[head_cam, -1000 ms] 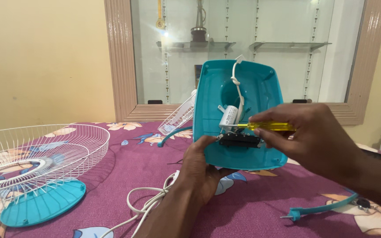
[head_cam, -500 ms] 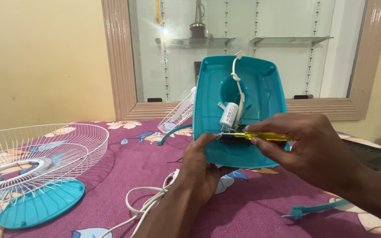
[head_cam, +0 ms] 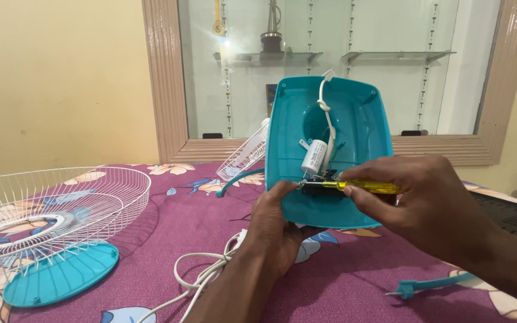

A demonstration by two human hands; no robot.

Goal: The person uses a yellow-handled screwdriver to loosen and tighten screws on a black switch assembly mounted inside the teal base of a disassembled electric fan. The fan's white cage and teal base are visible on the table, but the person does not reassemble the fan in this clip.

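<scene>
Teal fan housing (head_cam: 354, 119) stands tilted up near the middle of the table, its hollow inside facing me, and that is what I have both hands on. Starting at the far left, I see a white wire fan guard (head_cam: 43, 206) lying on the purple flowered tablecloth (head_cam: 354, 281), with a round teal plate (head_cam: 61, 276) just beside and partly under its near edge. Further right, a white power cord (head_cam: 201, 275) loops across the cloth toward my forearm. My left hand (head_cam: 279, 230) is closed around the lower left edge of the housing, thumb up against the black switch block (head_cam: 321, 186) inside it. Above that block sits a white cylindrical capacitor (head_cam: 313, 157), and a white wire (head_cam: 326, 113) runs up past it to the top rim. Behind the housing, a second white guard piece (head_cam: 246, 155) leans on the far side. My right hand (head_cam: 432, 206) grips a yellow-handled screwdriver (head_cam: 369, 187), held level with its tip at the switch block. On the near right, a teal curved clip (head_cam: 432, 286) lies on the cloth, well apart from the housing.
</scene>
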